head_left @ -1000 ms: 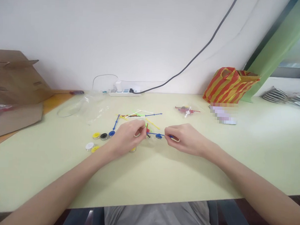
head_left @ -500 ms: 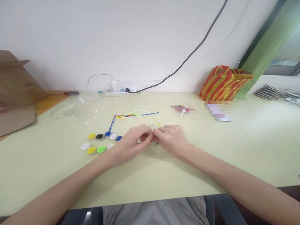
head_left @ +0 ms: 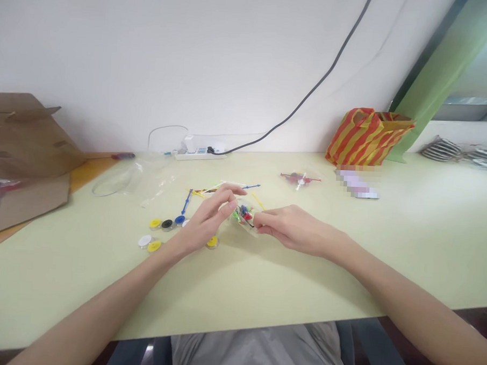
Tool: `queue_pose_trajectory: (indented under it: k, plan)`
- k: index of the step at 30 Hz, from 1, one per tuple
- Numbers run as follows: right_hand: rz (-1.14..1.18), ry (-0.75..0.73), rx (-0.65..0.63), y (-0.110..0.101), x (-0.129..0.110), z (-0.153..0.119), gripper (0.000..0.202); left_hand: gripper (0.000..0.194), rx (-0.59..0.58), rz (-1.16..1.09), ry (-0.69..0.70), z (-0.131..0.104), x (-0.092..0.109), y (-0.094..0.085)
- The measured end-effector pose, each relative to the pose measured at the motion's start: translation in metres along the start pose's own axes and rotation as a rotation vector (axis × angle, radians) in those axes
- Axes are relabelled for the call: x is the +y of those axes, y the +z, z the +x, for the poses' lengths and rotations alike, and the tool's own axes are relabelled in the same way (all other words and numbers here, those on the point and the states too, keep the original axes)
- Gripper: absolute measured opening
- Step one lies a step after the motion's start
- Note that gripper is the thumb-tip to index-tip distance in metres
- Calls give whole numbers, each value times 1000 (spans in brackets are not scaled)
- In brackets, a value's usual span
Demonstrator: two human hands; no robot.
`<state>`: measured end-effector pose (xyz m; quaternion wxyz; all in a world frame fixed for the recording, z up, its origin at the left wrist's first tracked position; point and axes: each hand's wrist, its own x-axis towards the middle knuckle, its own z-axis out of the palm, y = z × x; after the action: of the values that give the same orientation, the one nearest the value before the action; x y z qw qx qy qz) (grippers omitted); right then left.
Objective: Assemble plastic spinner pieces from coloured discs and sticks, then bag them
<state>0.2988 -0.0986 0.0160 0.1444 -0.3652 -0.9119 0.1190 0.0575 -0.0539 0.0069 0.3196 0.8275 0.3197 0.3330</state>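
Note:
My right hand (head_left: 292,227) is closed on the right side of a small clear plastic bag (head_left: 245,217). Inside the bag are small green, blue, red and black plastic parts. At the bag's upper left edge, my left hand (head_left: 207,216) has thumb and fingers bent together on the plastic, the index finger sticking out above. Left of the bag lie round pieces with coloured tops: a yellow one (head_left: 155,223), a black one (head_left: 167,225), a blue one (head_left: 179,219) and several more. My left hand and forearm hide some of them. A thin yellow stick (head_left: 258,201) lies just behind the bag.
Blue rods (head_left: 186,201) and other thin coloured sticks lie behind my left hand. Farther back are a packet of red and white parts (head_left: 300,179), a striped bag (head_left: 366,137), a power strip (head_left: 200,155) and a crumpled clear bag (head_left: 146,181). A cardboard box (head_left: 26,157) stands left.
My hands, close together before, have moved apart, the right one shifting right. The bag with the coloured parts now shows between them. The view has shifted slightly.

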Motion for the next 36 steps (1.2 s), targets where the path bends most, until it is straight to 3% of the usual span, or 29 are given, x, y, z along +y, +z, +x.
queue_pose_trajectory:
  k: [6, 9, 10, 11, 15, 18, 22, 27, 32, 36]
  plan:
    - [216, -25, 224, 1, 4, -2, 16, 38, -110, -156, -63, -3, -6, 0]
    - [329, -22, 366, -4, 2, -3, 15, 85, -145, -114, -29, -4, -14, 3]
    - [352, -31, 404, -5, 1, -3, 14, 92, -142, -58, -26, -3, -15, 5]
    - [371, -43, 439, -6, 0, -3, 14, 88, -130, -2, -26, -3, -15, 7]
    - [470, -86, 567, -8, -1, -3, 15, 33, -61, 65, -5, -1, -10, 16]
    - [500, -68, 698, -10, 2, -3, 19, 27, -43, 17, -4, 0, -8, 15]
    - [454, 76, 880, -16, 12, -3, 23, 32, -33, -106, -88, 1, -9, 6]
    - [588, 173, 769, -17, 22, -1, 32, 32, -92, -261, -159, 1, -10, 1]
    - [735, 106, 620, -10, 23, 1, 32, 32, -134, -514, -221, 1, -13, 7]
    - [891, 98, 680, -5, 22, 3, 20, 35, -251, -572, -258, 0, -10, 5]
